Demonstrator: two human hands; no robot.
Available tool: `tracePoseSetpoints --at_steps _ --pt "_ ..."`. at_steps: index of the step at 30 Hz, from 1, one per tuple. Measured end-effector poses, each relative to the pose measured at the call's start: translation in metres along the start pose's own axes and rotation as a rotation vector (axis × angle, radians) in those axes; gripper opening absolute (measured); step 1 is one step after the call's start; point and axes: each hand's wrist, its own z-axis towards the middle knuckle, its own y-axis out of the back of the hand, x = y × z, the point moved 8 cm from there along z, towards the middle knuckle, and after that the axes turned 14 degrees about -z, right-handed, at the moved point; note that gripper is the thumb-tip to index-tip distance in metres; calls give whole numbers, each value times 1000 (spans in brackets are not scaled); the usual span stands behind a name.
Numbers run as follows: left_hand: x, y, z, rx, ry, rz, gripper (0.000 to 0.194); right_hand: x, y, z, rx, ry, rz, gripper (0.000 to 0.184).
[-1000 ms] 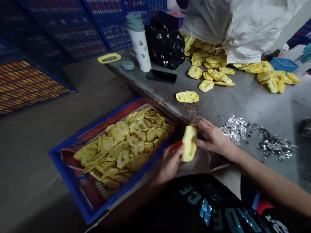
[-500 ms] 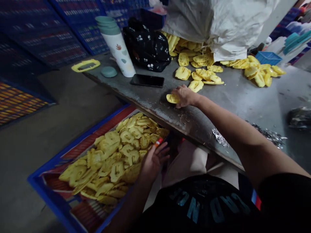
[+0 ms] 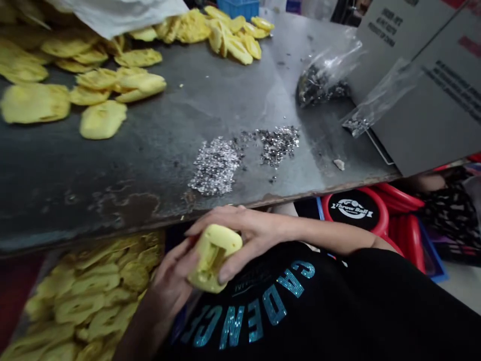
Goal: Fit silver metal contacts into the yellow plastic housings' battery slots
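Note:
Above my lap, my left hand (image 3: 169,281) and my right hand (image 3: 244,235) both grip a soft yellow moulded piece (image 3: 212,258), probably foam, with a hollow in its middle. A small red item (image 3: 193,239) shows between the piece and my left fingers, mostly hidden. Beyond the hands lies a grey metal-topped table (image 3: 158,170), its front edge just above my right hand. Loose yellow pieces (image 3: 101,119) lie in a heap on it at the upper left. More of them fill a crate (image 3: 86,301) below my left hand.
Two small piles of silver flakes (image 3: 216,165) lie on the table. Plastic bags of dark glittery bits (image 3: 323,82) and printed grey cardboard (image 3: 424,95) are at the right. A white sack (image 3: 112,15) is at the top, and a black-and-red disc (image 3: 353,210) sits below the table.
The view has swung right and down. My right hand has come back from the table, and the yellow piece lying there earlier is gone. Both hands now hold a yellow piece.

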Motion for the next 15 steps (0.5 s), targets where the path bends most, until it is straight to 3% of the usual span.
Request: tracePoseSetpoints --at_steps 1,3,6,7,10,12,13,15 --pt "1 -11 -7 13 82 103 48 -2 15 -22 22 16 27 78" --pt "-5 -35 -23 79 184 312 50 -19 61 -63 -62 -23 26 59" --pt "-35 -71 -38 281 32 632 47 -72 161 -122 -549 -393 -335 13" --pt "-43 -82 -42 388 -45 732 43 -89 184 -134 -606 -529 -492 10" --pt "-51 -105 -52 730 -219 969 51 -130 216 -136 -449 -782 -783 24" --pt "-52 -112 -54 850 -281 1038 67 -145 221 -125 -308 -838 -897 31" --pt "-53 -114 -52 853 -280 1040 70 -149 221 -120 -262 -850 -939 32" --pt "-55 -115 -44 744 -230 947 69 -150 219 -114 -211 -852 -975 30"
